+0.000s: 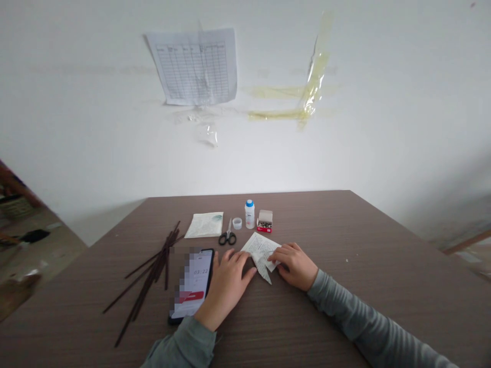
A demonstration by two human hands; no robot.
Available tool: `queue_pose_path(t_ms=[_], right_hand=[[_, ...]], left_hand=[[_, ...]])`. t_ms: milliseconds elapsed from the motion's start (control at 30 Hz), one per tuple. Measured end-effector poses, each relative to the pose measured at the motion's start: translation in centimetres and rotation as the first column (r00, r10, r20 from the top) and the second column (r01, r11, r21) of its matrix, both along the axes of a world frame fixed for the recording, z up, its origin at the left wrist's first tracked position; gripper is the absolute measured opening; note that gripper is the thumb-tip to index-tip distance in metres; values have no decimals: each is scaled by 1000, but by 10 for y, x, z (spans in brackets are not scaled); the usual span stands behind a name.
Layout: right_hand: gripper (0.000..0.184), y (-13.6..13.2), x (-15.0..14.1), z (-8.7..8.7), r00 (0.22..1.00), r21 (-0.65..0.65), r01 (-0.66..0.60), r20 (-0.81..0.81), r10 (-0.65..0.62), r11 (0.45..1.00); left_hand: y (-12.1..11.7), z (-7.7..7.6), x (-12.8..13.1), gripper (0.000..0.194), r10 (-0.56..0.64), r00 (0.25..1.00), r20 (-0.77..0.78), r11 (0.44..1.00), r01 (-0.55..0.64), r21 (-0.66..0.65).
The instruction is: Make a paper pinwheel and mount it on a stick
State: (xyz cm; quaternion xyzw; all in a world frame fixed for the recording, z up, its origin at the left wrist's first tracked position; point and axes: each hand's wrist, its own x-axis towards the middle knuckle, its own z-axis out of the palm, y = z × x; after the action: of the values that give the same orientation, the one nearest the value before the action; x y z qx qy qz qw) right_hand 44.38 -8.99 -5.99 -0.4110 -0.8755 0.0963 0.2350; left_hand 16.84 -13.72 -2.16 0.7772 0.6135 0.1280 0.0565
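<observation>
Keeping the folded paper (pixel 259 251) still, the right hand (pixel 295 266) presses with open grip; the left hand (pixel 228 291) rests open beside it.

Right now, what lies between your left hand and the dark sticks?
Between the left hand and the dark sticks, the head view shows a smartphone lying flat.
</observation>
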Motion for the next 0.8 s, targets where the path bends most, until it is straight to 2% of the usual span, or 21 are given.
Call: queue_pose_path(t_ms=[200,433,533,633,800], right_hand=[[26,4,2,-8,995,-16,-12,-95,10,1000],[27,7,-9,-23,980,-57,49,-191,-59,997],[20,8,-13,-25,965,-85,110,-231,-127,990],[12,8,-15,-25,962,-59,146,-225,-156,987],[19,6,-12,-26,981,25,132,-148,-127,991]], left_hand=[[-1,0,0,41,-1,1000,25,999,0,39],[-3,6,6,45,5,1000,29,1000,-6,24],[-3,3,10,50,8,1000,20,1000,-9,25],[-2,-2,11,52,16,1000,27,999,-17,40],[-2,-5,11,55,7,1000,-2,999,-7,33]])
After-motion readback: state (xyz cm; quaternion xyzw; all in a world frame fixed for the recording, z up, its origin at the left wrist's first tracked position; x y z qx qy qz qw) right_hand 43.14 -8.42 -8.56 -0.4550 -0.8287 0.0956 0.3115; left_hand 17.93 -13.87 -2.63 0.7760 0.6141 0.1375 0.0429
